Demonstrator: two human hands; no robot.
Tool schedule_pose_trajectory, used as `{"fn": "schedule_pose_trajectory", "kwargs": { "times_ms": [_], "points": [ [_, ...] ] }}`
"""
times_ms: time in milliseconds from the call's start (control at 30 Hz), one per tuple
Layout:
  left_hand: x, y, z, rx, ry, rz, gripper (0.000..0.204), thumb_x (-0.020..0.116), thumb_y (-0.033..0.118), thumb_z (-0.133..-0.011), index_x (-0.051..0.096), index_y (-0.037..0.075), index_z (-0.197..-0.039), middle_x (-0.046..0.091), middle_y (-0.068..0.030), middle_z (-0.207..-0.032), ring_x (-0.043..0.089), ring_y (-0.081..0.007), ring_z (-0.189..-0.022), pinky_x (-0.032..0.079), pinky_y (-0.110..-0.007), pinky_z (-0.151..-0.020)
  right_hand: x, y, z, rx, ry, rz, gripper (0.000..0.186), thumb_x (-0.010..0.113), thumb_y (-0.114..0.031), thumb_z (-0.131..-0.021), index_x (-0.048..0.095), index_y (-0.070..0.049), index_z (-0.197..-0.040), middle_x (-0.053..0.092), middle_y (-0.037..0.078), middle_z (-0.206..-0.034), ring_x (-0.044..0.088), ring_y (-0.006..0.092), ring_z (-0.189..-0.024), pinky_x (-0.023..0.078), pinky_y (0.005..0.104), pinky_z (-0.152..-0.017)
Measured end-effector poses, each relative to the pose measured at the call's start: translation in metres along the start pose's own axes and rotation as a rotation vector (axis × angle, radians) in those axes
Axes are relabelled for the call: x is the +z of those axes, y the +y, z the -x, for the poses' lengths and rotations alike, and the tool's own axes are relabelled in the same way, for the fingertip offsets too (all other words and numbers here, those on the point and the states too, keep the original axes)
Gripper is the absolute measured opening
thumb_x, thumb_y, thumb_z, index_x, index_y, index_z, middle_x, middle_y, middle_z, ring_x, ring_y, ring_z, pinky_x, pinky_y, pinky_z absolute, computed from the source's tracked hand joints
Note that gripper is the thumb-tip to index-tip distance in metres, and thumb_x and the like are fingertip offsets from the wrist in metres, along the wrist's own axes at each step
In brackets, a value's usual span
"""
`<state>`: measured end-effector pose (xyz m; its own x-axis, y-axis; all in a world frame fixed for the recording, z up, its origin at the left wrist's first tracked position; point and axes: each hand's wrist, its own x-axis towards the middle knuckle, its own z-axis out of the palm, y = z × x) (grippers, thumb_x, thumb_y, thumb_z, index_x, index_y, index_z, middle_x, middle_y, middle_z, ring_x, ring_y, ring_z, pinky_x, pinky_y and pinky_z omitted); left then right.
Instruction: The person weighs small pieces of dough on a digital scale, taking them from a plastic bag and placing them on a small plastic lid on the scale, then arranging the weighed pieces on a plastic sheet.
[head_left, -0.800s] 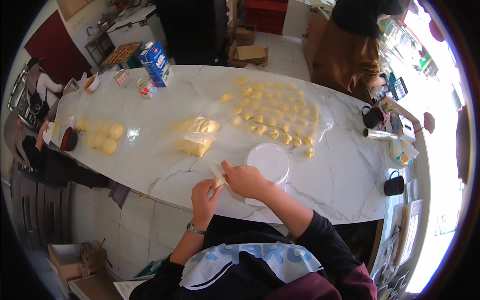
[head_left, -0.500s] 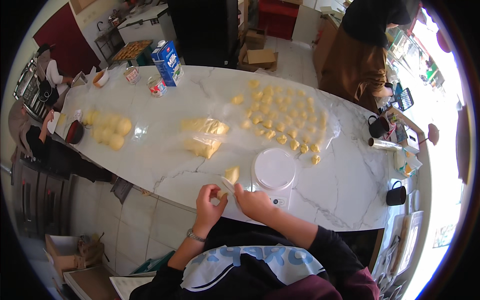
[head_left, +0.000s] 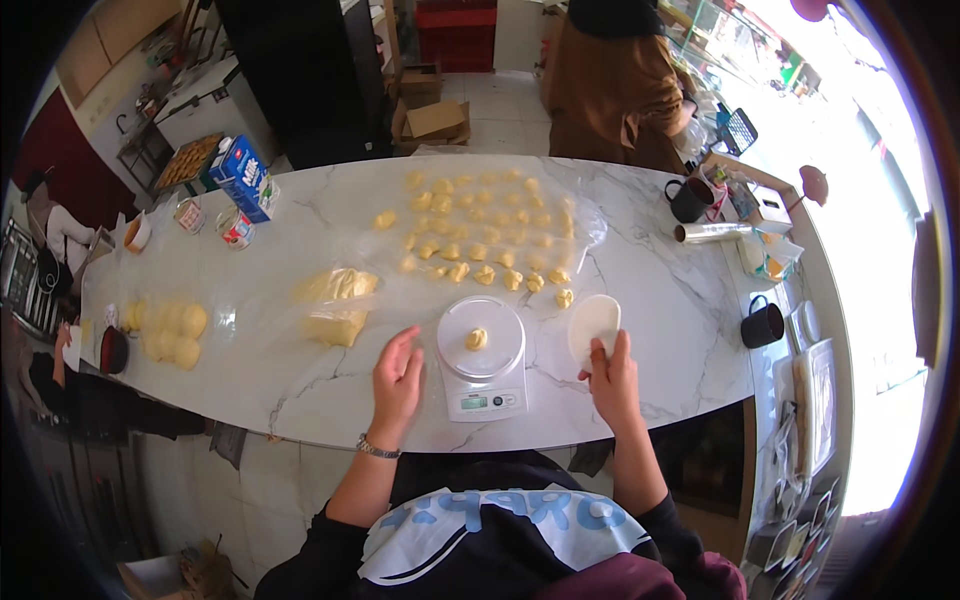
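My left hand point(head_left: 397, 385) is open and empty, fingers apart, just left of a white digital scale point(head_left: 485, 392). A small pale yellow dough piece point(head_left: 477, 340) sits on the scale's round platform. My right hand point(head_left: 610, 385) grips a cream-white flat scraper point(head_left: 594, 321) at the scale's right. Behind the scale, many small dough pieces point(head_left: 485, 275) lie in rows, most under clear plastic. To the left are a larger yellow dough block point(head_left: 340, 311) partly under plastic and several covered round dough balls point(head_left: 180, 330).
The marble table point(head_left: 660, 360) holds a milk carton point(head_left: 245, 178), cans point(head_left: 235, 229), bowls point(head_left: 113, 348), black mugs point(head_left: 762, 324) and a roll point(head_left: 705, 232). A person in brown point(head_left: 610, 95) stands behind it; other people point(head_left: 60, 230) are at the left. Cardboard boxes point(head_left: 430, 120) lie on the floor.
A dough piece that was between my hands now rests on the scale. My left hand has released it and opened. My right hand has moved right with the scraper. The whole view has shifted.
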<state>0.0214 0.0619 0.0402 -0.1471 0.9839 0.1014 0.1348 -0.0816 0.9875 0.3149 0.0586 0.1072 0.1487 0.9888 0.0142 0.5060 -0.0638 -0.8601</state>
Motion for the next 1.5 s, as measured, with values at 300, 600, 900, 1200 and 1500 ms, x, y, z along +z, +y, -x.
{"fn": "schedule_pose_trajectory", "kwargs": {
  "times_ms": [300,600,900,1200,1500],
  "points": [
    [-0.038,-0.010,0.028,0.234,0.021,-0.431,0.038,0.060,-0.010,-0.077,0.062,0.002,-0.113,0.064,-0.0144,-0.111,0.062,-0.0321,-0.101,0.054,-0.034,-0.082,-0.003,0.051,0.023,0.142,0.063,-0.059,0.019,0.046,-0.017,-0.099,0.037,0.000,-0.097,0.060,0.012,-0.068,0.059,0.0176,-0.051,0.043,0.0297,-0.045],
    [-0.030,-0.012,0.046,0.266,-0.151,-0.843,0.049,0.057,-0.003,-0.075,0.057,0.007,-0.123,0.047,-0.0156,-0.135,0.047,-0.0324,-0.122,0.039,-0.042,-0.100,0.009,0.032,0.008,0.075,0.006,-0.116,0.019,0.046,-0.019,-0.099,0.039,-0.001,-0.098,0.059,0.009,-0.069,0.055,0.0123,-0.048,0.038,0.0257,-0.040],
    [0.005,0.023,0.011,0.454,-0.151,-0.549,0.053,0.066,0.007,-0.079,0.050,0.009,-0.130,0.052,-0.0148,-0.129,0.048,-0.0341,-0.121,0.040,-0.042,-0.099,0.020,0.011,0.006,0.057,-0.060,-0.099,0.021,0.046,-0.021,-0.099,0.040,-0.001,-0.101,0.060,0.010,-0.070,0.055,0.0126,-0.049,0.040,0.0265,-0.042],
    [0.044,0.028,-0.023,0.352,-0.230,-0.433,0.052,0.077,0.019,-0.074,0.057,0.007,-0.121,0.057,-0.0140,-0.124,0.055,-0.0307,-0.114,0.048,-0.038,-0.093,0.025,-0.004,0.007,-0.054,-0.063,-0.131,0.020,0.047,-0.021,-0.099,0.041,-0.002,-0.101,0.061,0.010,-0.071,0.056,0.0129,-0.049,0.040,0.0264,-0.042],
    [0.034,0.032,-0.035,0.348,-0.463,-0.500,0.032,0.073,0.011,-0.078,0.064,0.004,-0.108,0.063,-0.0121,-0.109,0.064,-0.0262,-0.092,0.053,-0.032,-0.080,0.016,-0.002,-0.004,0.057,0.013,-0.173,0.020,0.047,-0.020,-0.099,0.042,-0.001,-0.100,0.061,0.010,-0.072,0.059,0.0144,-0.052,0.043,0.0273,-0.046]
  ]
}}
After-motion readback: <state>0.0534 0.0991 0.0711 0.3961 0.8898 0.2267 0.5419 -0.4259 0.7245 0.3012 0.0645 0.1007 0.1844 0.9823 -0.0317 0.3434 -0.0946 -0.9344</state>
